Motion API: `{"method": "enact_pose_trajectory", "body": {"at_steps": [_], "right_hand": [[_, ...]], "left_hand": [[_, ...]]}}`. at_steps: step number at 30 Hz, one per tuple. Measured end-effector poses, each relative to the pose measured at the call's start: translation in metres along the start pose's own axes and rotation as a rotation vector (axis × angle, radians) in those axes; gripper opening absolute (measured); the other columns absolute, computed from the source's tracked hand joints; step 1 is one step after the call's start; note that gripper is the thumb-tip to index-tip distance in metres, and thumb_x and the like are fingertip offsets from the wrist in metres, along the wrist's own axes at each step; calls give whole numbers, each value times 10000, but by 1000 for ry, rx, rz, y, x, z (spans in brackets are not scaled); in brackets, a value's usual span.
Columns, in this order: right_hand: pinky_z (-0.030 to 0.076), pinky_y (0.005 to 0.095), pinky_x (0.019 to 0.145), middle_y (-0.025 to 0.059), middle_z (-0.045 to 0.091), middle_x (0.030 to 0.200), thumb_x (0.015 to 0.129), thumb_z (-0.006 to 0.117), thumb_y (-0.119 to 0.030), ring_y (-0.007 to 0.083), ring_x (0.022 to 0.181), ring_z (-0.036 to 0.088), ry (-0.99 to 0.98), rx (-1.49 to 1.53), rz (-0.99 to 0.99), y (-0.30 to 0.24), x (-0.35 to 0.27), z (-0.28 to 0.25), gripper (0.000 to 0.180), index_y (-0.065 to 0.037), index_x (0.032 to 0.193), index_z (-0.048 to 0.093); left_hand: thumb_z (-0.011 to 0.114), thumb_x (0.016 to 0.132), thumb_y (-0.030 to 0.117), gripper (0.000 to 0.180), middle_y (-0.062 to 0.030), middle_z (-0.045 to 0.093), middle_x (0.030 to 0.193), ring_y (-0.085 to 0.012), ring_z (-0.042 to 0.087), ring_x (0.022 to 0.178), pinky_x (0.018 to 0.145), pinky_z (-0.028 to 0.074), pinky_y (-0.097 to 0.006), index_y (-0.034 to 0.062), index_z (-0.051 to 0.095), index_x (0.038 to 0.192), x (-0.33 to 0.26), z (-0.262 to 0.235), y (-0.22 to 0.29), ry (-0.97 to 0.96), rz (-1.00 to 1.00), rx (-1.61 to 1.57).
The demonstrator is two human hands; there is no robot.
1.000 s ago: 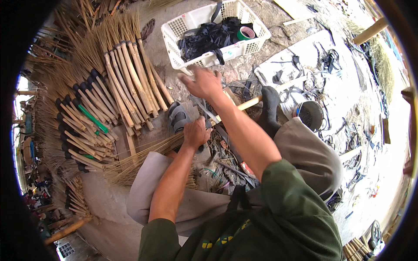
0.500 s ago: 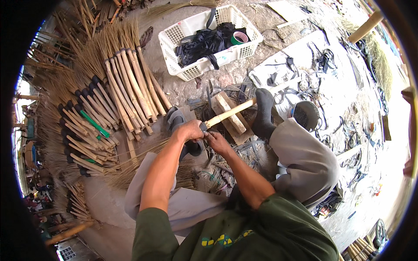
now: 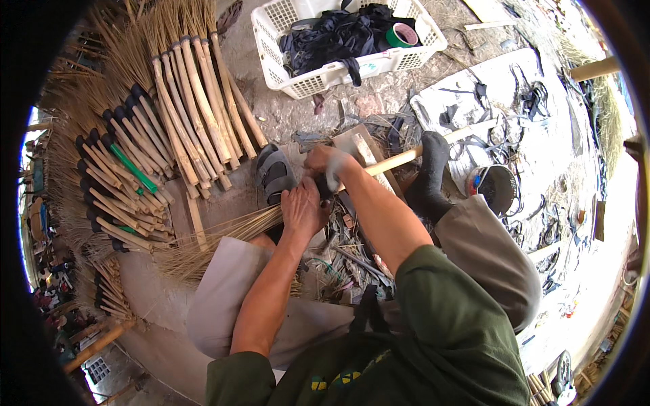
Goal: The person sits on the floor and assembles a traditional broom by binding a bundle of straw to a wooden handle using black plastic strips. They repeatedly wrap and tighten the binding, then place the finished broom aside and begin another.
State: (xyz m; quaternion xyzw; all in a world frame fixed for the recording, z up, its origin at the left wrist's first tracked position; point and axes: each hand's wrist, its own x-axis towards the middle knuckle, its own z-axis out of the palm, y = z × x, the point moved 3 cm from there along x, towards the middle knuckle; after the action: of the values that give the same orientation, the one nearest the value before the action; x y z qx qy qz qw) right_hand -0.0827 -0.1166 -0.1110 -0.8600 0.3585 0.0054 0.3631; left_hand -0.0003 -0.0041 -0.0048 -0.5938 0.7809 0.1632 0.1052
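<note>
Left hand (image 3: 305, 210): grip closed around the neck of the broom (image 3: 394, 162), by its dark binding (image 3: 328, 187). Right hand (image 3: 328, 161) just beyond, blurred; a grey strip (image 3: 334, 174) shows at it, but cannot tell whether the grip holds it. Broom lies crosswise: bristles (image 3: 223, 245) leftward, handle rightward over a wood block (image 3: 367, 150) and past the sock (image 3: 432, 162).

Handling (judged): light; handle stiff, smooth, apt to roll; bristles springy, likely to splay or snap if bent hard. Best hold: bound neck, second point mid-handle.

Containers: bucket (image 3: 477, 183) right of the sock, interior dark, contents unclear. Farther off, white crate (image 3: 305, 88): tangled black strips (image 3: 325, 39), looking soft and pliable, plus a green tape roll (image 3: 401, 35) on top, toward the right end.
</note>
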Motion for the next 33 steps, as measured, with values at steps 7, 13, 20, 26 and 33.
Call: {"method": "enact_pose_trajectory", "body": {"at_steps": [7,13,20,26,33], "right_hand": [[569,436,737,183,717,950,850,645,-221,344,858,713,-77,-78,-98,19,11,18,202,-69,974,696],[501,503,807,253,698,899,1031,447,-400,451,921,673,1290,653,648,-59,-122,-41,446,-10,1005,663],[471,351,885,147,661,1096,888,524,-76,218,1022,599,1152,1429,408,-87,-138,88,404,2,1279,462],[454,334,757,24,575,683,1027,559,-384,167,733,543,612,1227,502,-85,-158,96,445,6,915,742],[495,382,795,112,707,816,1038,513,-294,197,817,647,666,1244,261,-144,-240,11,389,14,925,723]], "left_hand": [[769,833,304,526,-158,625,1170,-380,629,1055,846,457,-524,49,544,1234,-5,-17,5,129,173,-81],[777,815,278,426,-177,691,1116,-331,668,1073,891,482,-475,49,617,1136,9,-9,9,-124,-8,30],[706,757,121,219,-164,722,790,-251,705,684,630,586,-369,-40,711,906,57,4,-9,-630,-18,-263],[732,777,134,266,-164,699,760,-257,686,627,570,560,-389,-9,649,984,36,-6,-6,-535,-4,-313],[690,821,190,272,-237,719,930,-400,711,891,791,542,-514,-4,599,988,6,-5,1,-5,114,76]]}}
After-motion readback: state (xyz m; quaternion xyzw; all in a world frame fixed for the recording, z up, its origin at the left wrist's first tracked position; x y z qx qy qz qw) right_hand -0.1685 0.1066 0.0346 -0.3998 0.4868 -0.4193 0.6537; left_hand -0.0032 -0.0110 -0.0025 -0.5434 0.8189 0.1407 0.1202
